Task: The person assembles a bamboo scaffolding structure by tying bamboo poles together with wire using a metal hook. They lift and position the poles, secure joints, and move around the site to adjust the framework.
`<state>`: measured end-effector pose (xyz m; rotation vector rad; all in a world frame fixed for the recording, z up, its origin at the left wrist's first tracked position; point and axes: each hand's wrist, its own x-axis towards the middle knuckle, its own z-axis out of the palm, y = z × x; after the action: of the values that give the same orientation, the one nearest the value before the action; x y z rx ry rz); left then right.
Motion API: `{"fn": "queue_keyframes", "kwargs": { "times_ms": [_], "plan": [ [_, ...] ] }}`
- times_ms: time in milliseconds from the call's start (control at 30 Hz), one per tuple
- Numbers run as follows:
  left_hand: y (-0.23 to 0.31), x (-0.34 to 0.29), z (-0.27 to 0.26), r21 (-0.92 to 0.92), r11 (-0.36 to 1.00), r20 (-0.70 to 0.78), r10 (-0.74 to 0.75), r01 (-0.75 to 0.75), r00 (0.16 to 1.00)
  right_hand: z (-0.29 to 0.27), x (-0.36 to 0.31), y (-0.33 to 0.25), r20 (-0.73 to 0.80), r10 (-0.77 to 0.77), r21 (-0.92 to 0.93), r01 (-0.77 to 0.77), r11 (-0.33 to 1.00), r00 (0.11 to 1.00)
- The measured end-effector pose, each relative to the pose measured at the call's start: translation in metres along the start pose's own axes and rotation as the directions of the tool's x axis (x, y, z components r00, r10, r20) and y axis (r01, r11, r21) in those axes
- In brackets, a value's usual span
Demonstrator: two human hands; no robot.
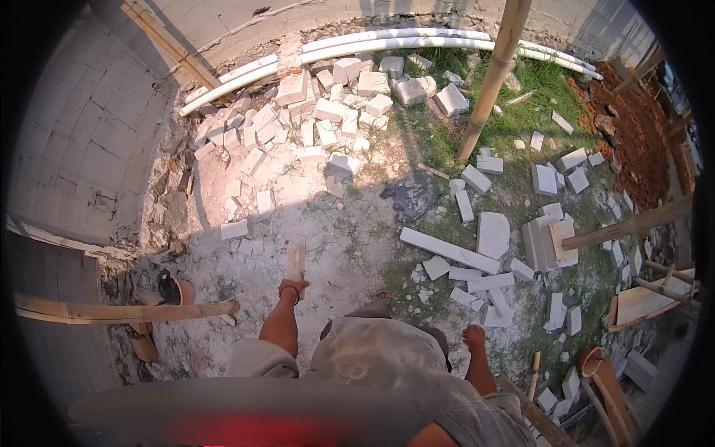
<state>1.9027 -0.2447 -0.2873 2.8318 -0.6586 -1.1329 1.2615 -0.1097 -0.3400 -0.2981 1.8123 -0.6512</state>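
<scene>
My left hand [293,287] is closed round the near end of a short, flat wooden board [296,257], which points away from me over the dusty ground. Out to my right side hangs my right hand [473,337], its fingers curled in with nothing visible in them. Closest to that hand lie broken white blocks [497,307] and cut strips on the grass. Beyond them is a long white block strip [449,250], with a larger white slab [492,235] beside its far end.
A heap of white blocks [331,110] lies before white pipes [395,43] along the far wall. Bamboo poles rise at the far right [494,82] and jut in from the left [126,311]. An orange bucket [182,290] stands left; red soil [629,138] lies far right.
</scene>
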Motion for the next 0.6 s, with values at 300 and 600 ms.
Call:
{"fn": "queue_keyframes", "kwargs": {
  "times_ms": [300, 600],
  "plan": [
    [0.032, 0.028, 0.020, 0.112, 0.990, 0.232, 0.058, -0.086, 0.971, 0.151, 0.074, -0.222, 0.273, -0.359, -0.413, 0.446, 0.794, 0.893],
    [0.186, 0.085, -0.050, 0.193, 0.963, 0.197, 0.152, -0.190, 0.968, 0.309, 0.192, -0.347, 0.405, -0.035, -0.760, 0.357, 0.543, 0.914]
  ]
}}
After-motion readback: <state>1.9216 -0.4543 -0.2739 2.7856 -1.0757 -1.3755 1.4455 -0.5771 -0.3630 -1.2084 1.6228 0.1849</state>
